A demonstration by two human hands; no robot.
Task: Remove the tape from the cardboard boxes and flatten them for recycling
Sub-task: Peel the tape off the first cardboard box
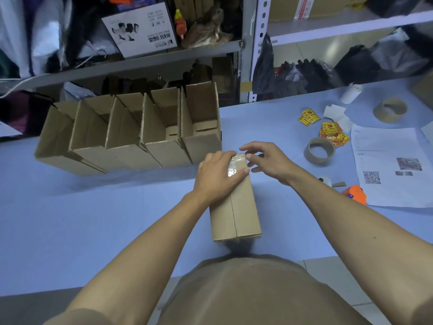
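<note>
I see the closed cardboard box (235,207) lying mid-table (93,219) before me, my left hand (216,175) pressing flat, fingers straight, on its far end over the clear tape (234,165), my right hand (264,158) pinching that tape's edge at the far corner, open boxes (131,134) standing behind.

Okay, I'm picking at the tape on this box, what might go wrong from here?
The clear tape is crinkled at the far end, so it may tear into strips rather than peel whole. The box is steadied only by your left hand; a hard pull from the right hand might slide it into the open boxes.
</note>
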